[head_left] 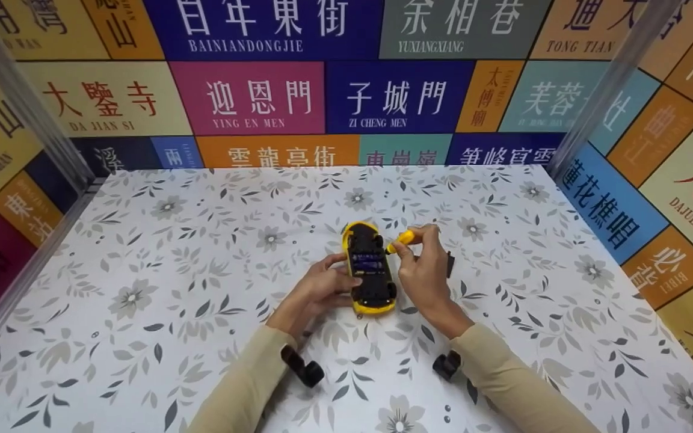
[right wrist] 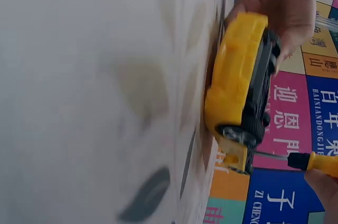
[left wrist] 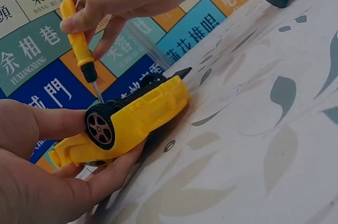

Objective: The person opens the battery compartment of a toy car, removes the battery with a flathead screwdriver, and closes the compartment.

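Note:
A yellow toy car (head_left: 372, 285) lies upside down, its black underside and a bluish patch across the middle facing up. My left hand (head_left: 326, 281) grips it from the left side; in the left wrist view the fingers hold its body beside a black wheel (left wrist: 100, 128). In my right hand (head_left: 423, 270) is a small screwdriver (head_left: 401, 240) with a yellow handle, pinched between thumb and fingers. Its metal shaft points down to the car's underside near a wheel, as the right wrist view also shows. Whether the tip sits in a screw cannot be seen.
A flat dark piece (head_left: 450, 264) lies on the table just right of my right hand, partly hidden by it. The table (head_left: 214, 355) has a white cover with grey flowers. Panels with coloured signs (head_left: 247, 99) stand along the back and both sides.

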Demonstrator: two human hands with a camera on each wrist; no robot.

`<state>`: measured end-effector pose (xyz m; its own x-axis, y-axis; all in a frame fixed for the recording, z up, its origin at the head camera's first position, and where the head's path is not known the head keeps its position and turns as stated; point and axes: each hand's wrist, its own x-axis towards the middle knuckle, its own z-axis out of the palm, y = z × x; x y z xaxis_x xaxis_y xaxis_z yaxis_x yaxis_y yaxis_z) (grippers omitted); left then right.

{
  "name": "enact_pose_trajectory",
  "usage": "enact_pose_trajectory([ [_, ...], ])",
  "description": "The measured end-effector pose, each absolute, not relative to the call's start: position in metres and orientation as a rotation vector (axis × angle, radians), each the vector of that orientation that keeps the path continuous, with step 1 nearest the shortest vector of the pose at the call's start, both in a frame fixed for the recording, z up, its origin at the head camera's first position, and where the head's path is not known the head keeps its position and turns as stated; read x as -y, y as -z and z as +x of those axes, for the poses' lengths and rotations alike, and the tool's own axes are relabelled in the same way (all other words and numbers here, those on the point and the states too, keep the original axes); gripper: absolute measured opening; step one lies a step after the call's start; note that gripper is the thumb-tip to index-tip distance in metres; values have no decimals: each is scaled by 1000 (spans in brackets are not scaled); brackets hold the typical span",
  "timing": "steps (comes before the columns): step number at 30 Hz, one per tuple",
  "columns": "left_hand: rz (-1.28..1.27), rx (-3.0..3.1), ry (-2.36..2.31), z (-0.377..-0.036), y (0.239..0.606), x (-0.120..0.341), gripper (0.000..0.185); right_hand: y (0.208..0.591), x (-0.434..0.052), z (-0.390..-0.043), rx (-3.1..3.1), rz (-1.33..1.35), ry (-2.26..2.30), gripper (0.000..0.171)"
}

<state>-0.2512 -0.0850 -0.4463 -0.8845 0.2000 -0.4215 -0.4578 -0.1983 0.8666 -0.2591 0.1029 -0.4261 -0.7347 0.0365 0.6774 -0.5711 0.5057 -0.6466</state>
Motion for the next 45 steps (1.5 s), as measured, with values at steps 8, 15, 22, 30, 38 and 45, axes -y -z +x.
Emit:
enact_pose_trajectory([
  [8, -320, -1643, -2124, -252, 445, 86, 76, 419, -116, -279, 2123, -37, -1929, 21],
  [15, -299, -1579, -2131, -253, 452, 92, 75, 424, -139, -297, 1917, -483, -2476, 27],
  [22, -221, -1545, -2139, -254, 454, 90, 74, 431, -133, -297, 1890, -583, -2596, 25],
  [30, -248, -1525, -2152, -255, 450, 97, 74, 412, -133, -286, 2055, -260, -2243, 17],
  [38, -298, -1521, -2140, -256, 451, 97, 74, 407, -135, -277, 2054, -4, -2046, 26],
  [45, -274, -1481, -2138, -258, 453, 98, 73, 407, -134, -275, 2060, 40, -2001, 28],
])
